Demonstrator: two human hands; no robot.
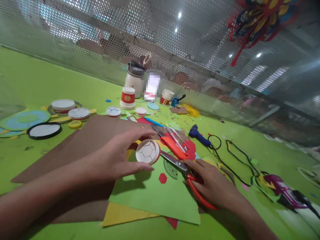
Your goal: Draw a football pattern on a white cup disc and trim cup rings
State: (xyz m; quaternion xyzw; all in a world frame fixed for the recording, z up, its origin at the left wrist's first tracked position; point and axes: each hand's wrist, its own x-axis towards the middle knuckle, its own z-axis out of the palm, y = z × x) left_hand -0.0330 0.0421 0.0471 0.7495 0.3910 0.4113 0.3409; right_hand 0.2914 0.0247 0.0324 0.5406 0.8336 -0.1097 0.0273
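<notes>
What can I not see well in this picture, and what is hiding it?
In the head view:
Bright upright thing: its surface is pixelated.
Back of the white disc in the left hand: turned away from the camera.
Scissors: the right hand hides part of them.
Protractor: partly hidden by the scissors.
Hanging decoration: cut off by the top edge.
Things behind the mesh: screened, blurred.

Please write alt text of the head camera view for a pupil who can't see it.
A left hand holds a small round white piece marked with lines, while the right hand holds red-handled scissors. Below lies green paper with a red hexagon on it.
</notes>
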